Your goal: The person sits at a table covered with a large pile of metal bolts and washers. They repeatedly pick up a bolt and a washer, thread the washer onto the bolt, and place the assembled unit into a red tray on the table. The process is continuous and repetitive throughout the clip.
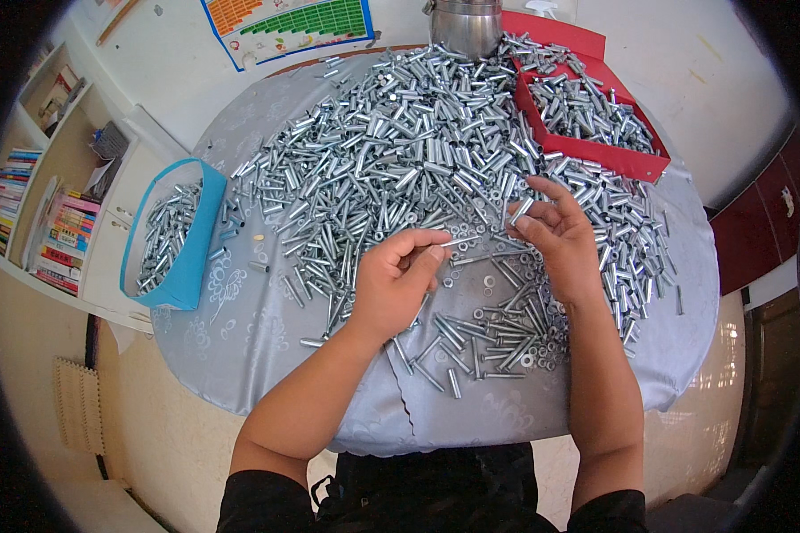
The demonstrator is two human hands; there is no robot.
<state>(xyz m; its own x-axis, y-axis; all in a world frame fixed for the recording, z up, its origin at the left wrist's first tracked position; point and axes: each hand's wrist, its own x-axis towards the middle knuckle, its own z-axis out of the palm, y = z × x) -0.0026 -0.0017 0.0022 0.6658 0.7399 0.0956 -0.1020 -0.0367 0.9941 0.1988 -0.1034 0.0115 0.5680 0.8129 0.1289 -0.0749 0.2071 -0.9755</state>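
Between the thumb and forefinger of my left hand (398, 277) is a thin metal bolt (461, 240), its shank pointing right. My right hand (556, 238) pinches a short shiny metal sleeve (521, 210) between thumb and fingers, a little apart from the bolt. Beyond both hands spreads a large heap of loose metal sleeves and bolts (391, 133). Under and between my hands lie washers and nuts (489, 282). Nearer to me is a looser group of long bolts (502, 342).
A blue bin (203, 240) holding metal parts stands at the table's left. At the back right, a red box (596, 160) is filled with more sleeves, beside a steel pot (467, 28). A grey cloth (240, 346) covers the round table. Bookshelves (62, 222) stand further left.
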